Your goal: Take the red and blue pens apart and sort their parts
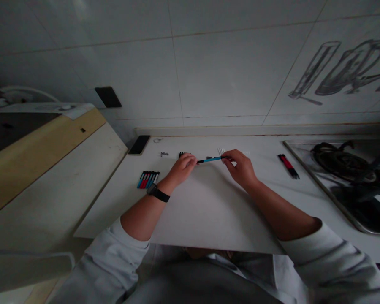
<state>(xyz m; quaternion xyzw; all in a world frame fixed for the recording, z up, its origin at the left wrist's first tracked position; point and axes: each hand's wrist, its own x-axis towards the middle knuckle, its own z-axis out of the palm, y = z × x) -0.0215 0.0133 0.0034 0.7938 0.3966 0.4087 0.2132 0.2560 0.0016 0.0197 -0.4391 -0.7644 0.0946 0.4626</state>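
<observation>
A blue-and-black pen (213, 159) is stretched between my two hands, just above the white counter (205, 211). My left hand (184, 165) is closed on its black left end. At the other end, my right hand (240, 166) pinches the dark tip between thumb and fingers. Small black parts (180, 155) show behind my left hand, partly hidden. Thin pale sticks (221, 151) lie beyond my right hand. Between the hands, behind the pen, is a little dark piece (209, 157). Small springs (164, 154) lie to the left.
A row of coloured pen barrels (148, 179) lies left of my left wrist. Behind it are a phone (139, 145) and a thin ring (157, 140). Red and black pens (288, 166) lie at the right, beside a gas stove (345, 169). A tiled wall (221, 80) closes the back.
</observation>
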